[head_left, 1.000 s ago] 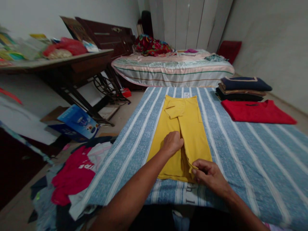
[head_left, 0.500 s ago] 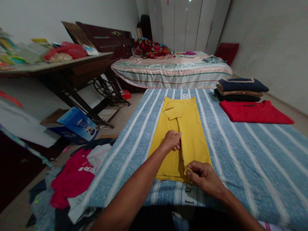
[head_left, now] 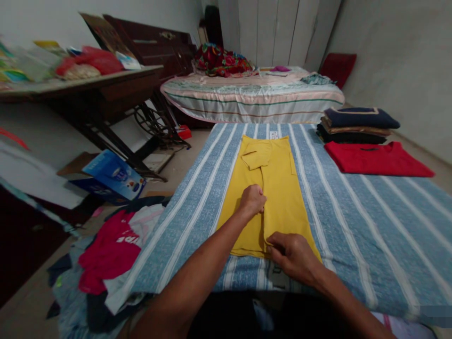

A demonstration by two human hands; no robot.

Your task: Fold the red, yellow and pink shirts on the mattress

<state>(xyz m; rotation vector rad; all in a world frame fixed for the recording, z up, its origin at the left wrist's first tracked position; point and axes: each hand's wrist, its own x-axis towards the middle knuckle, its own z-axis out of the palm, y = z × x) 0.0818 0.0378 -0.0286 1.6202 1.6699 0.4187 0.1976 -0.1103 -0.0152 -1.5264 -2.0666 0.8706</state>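
Taking the yellow garment (head_left: pixel 284 197) as the middle of the dial, with 12 o'clock at its far end, it is lying flat on the striped blue cloth (head_left: pixel 194 197), right in front of the person. The left hand (head_left: pixel 252 200), just toward 9 o'clock of centre, is curling its fingers shut at the folded-in edge and seems to be clasping it, though the fingertips are partly hidden. The right hand (head_left: pixel 291 252), at 5 o'clock, is pinching the near corner of that same edge between thumb and fingers

Folding looks partway along — the right-hand panel is lying over toward the middle, its edge running almost straight, and the short sleeve (head_left: pixel 257 159) is resting doubled back toward 11 o'clock. Whether the left side is tucked in too, I cannot tell. The length is showing no crosswise fold, so that probably remains

Near 2 o'clock a stack of folded clothes (head_left: pixel 360 121) is sitting finished, with the folded red garment (head_left: pixel 377 158) lying on its near side. Around 8 o'clock a loose clothes heap (head_left: pixel 109 259) is waiting — unfolded, by its look
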